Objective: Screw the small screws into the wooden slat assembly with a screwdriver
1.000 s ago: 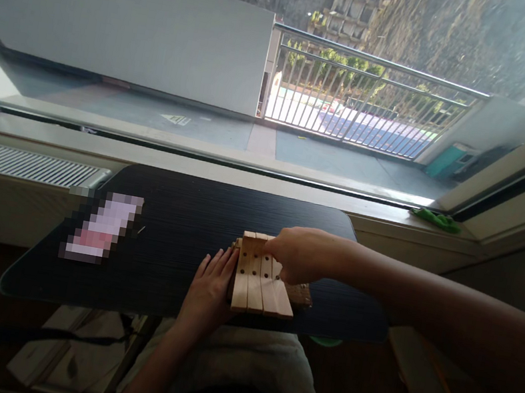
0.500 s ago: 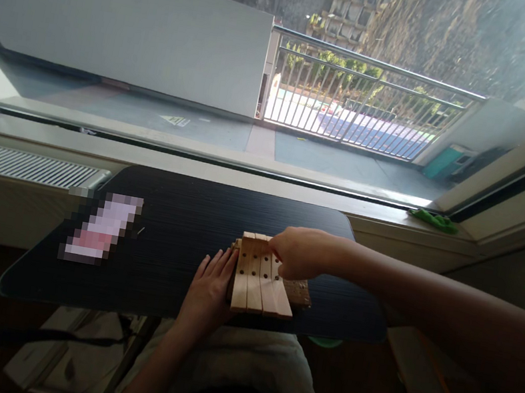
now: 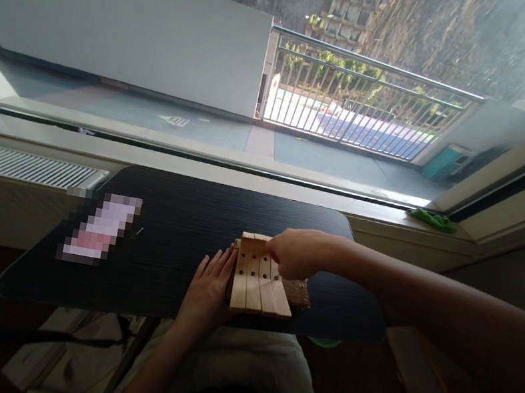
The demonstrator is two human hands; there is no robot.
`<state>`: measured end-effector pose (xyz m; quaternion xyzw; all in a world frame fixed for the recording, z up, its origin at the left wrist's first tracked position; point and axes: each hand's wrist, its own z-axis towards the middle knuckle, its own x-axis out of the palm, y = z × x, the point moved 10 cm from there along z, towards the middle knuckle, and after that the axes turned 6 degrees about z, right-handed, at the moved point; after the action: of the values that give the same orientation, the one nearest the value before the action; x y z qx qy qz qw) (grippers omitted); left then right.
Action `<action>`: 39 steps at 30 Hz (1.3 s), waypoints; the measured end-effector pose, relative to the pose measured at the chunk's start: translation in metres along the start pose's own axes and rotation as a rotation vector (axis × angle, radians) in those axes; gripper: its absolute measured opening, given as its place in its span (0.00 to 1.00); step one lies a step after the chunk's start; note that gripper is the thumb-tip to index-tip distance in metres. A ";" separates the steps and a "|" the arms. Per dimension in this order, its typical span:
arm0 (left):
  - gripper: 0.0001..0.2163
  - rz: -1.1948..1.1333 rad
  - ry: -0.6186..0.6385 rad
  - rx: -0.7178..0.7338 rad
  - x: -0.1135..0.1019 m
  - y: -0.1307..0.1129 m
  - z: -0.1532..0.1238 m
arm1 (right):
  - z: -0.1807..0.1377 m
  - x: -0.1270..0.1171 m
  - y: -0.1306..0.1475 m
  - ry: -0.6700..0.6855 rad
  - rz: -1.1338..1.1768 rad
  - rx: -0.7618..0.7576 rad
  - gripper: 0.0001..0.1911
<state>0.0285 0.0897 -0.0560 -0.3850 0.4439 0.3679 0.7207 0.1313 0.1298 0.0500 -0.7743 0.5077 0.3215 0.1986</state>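
Observation:
Several pale wooden slats (image 3: 255,290) with rows of dark round holes lie side by side, fanning out toward the near edge of the dark table. Under them, a browner wooden block (image 3: 297,292) shows at the right. My left hand (image 3: 210,289) lies flat along the left side of this wooden piece, fingers stretched out and touching its edge. From the right, my right hand (image 3: 297,253) is closed over the upper right of the slats, fingers bent down against the wood. What its fingers hold, if anything, is hidden, as are the slats beneath.
The dark table (image 3: 179,209) stands against a window sill (image 3: 186,167). A pixelated pinkish patch (image 3: 99,229) covers something at its left end. A tiny pale sliver (image 3: 140,231) lies beside it. A green cloth (image 3: 431,220) rests on the sill, and a radiator (image 3: 24,165) is at the left.

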 end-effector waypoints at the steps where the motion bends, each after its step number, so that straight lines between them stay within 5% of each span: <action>1: 0.47 0.001 -0.003 -0.001 0.000 0.000 0.000 | 0.000 0.001 0.000 0.012 0.006 -0.006 0.20; 17: 0.46 0.005 -0.020 0.000 -0.001 0.000 0.000 | -0.004 0.006 -0.002 0.081 0.002 -0.020 0.20; 31: 0.45 0.007 -0.024 -0.001 -0.002 -0.001 0.000 | -0.013 -0.006 0.006 -0.188 -0.155 -0.114 0.16; 39: 0.45 0.014 0.002 -0.011 -0.002 -0.002 0.001 | -0.023 -0.003 0.000 -0.161 -0.109 -0.168 0.29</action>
<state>0.0298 0.0896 -0.0533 -0.3861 0.4454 0.3750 0.7155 0.1369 0.1174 0.0686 -0.7865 0.4183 0.4126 0.1901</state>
